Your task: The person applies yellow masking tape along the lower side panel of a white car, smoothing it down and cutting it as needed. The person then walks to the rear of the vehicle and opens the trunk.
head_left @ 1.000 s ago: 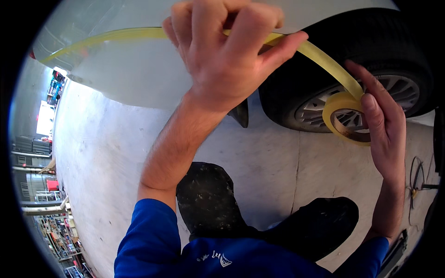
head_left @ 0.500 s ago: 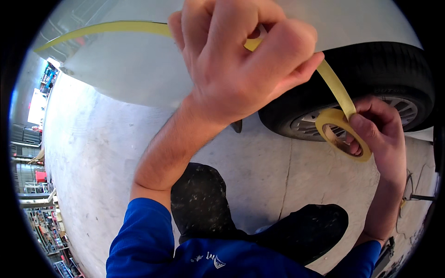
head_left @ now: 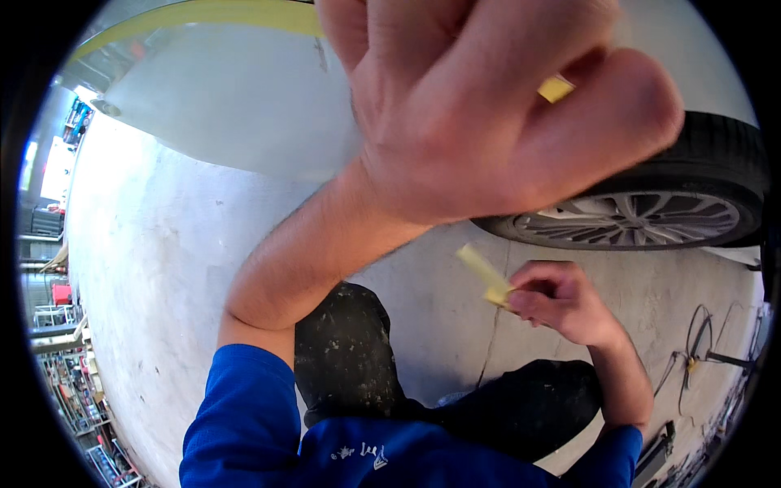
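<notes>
Since the earlier frame, the right hand (head_left: 569, 305) had moved down and leftward, away from the wheel, and the left hand (head_left: 480, 122) had come to loom larger at the top. Farthest left, at eight o'clock, shelving (head_left: 77, 386) stood crowded with small goods. Between ten and eleven o'clock spread a pale car panel (head_left: 220, 102), with a yellow tape strip (head_left: 195, 15) running along it at eleven and passing behind the left hand. Near seven o'clock, dark trousers (head_left: 346, 350) covered one bent knee, flecked with pale marks, above the grey concrete floor (head_left: 179, 260). Toward one o'clock, the left hand lay across the panel with its fingers curled; a yellow patch showed in the gap beside the thumb, but the fingertips were hidden, so whether they gripped or merely pressed could not be told. Between three and four o'clock, over the floor, the right hand's fingers pinched a piece of yellow tape (head_left: 485, 271), blurred, its loose end pointing toward ten. Above that hand, at about three o'clock, sat the wheel (head_left: 634, 220), with grey spokes and a black tyre. Farther out, between three and four, a dark cable (head_left: 688, 370) lay looped on the floor.
</notes>
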Demonstrator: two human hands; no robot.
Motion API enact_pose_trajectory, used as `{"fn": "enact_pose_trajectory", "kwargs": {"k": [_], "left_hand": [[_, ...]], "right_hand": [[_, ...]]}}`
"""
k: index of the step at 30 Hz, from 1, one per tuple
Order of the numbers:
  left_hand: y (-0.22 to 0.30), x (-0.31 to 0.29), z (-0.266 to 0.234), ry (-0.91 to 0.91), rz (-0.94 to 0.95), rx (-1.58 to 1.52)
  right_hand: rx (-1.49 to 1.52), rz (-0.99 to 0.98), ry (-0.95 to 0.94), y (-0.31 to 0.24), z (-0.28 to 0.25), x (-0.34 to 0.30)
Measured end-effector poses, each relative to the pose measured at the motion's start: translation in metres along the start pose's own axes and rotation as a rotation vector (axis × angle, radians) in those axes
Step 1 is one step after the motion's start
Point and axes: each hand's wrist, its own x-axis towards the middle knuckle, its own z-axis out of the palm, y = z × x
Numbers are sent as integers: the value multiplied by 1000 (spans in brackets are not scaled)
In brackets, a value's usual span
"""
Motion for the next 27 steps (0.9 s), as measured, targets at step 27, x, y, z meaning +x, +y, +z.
{"fn": "enact_pose_trajectory", "kwargs": {"k": [27], "left_hand": [[-4,-15,-20,43,-2,72]], "right_hand": [[-798,-103,-492,51,53,38]]}}
